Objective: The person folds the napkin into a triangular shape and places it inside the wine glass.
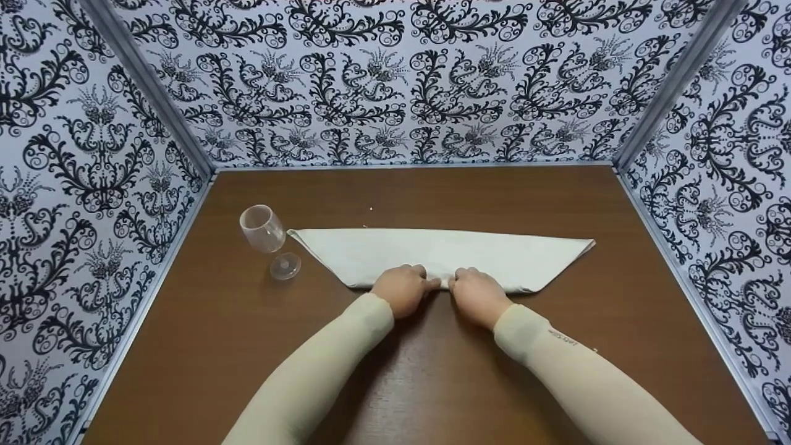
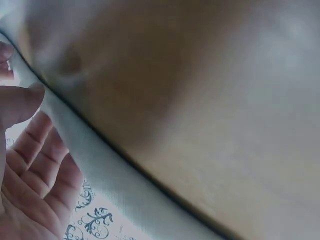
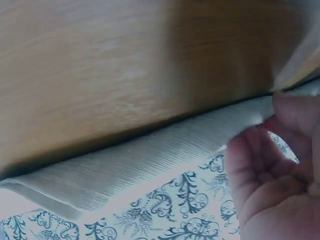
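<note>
Pale sleeves [image 1: 315, 371] can be seen at the bottom of the frame. Around dead centre, the near edge of a folded white cloth [image 1: 426, 244] is pinched between thumb and fingers by the left hand [image 1: 401, 290] and, just beside it, the right hand [image 1: 479, 296]. The cloth's spread mid-frame on a brown table [image 1: 420, 383]. A clear wine glass [image 1: 262, 228] is parked left of it, with pretty busy patterned wallpaper [image 1: 395, 93] seen up top.

A cream-white cloth [image 1: 432, 247] is lying on the brown desk [image 1: 426, 383], folded in layers. It is forming a wide trapezoid: the long edge is running along the far side, and the shorter, rounded fold is lying nearer. Both ends are narrowing into corners, where layers are showing.
</note>
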Tool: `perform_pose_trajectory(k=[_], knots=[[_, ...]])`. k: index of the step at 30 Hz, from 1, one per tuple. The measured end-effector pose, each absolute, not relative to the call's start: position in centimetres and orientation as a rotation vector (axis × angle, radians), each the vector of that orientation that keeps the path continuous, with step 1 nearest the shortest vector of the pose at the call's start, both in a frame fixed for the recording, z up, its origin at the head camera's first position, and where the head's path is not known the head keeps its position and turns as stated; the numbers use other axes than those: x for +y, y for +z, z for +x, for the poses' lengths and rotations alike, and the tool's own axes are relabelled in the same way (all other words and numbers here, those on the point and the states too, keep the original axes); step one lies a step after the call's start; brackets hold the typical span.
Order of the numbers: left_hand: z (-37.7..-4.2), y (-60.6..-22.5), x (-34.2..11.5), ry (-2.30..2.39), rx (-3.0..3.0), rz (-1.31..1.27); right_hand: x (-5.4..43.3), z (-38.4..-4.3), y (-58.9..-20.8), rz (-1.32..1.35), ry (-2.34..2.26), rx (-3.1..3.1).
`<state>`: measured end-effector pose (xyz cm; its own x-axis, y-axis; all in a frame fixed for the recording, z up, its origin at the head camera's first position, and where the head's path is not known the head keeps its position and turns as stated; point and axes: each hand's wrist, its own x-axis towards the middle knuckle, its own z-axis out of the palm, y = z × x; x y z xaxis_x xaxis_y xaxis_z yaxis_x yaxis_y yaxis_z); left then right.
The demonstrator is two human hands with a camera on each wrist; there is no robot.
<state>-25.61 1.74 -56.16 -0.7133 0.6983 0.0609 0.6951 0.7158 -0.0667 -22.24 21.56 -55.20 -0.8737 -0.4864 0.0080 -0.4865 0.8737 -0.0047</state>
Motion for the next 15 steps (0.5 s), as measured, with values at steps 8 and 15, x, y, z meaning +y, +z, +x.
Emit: perform_pose_trajectory(k=[8, 15], knots=[[-25.77, -56.28, 2.07, 0.079, -2.885, -1.119, 21.46, -21.71, -54.87, 0.860, -0.087, -3.065], [-25.73, -56.07, 2.43, 0.016, -2.956, -1.062, 21.96, -21.62, -54.67, 0.888, 0.032, -3.071]])
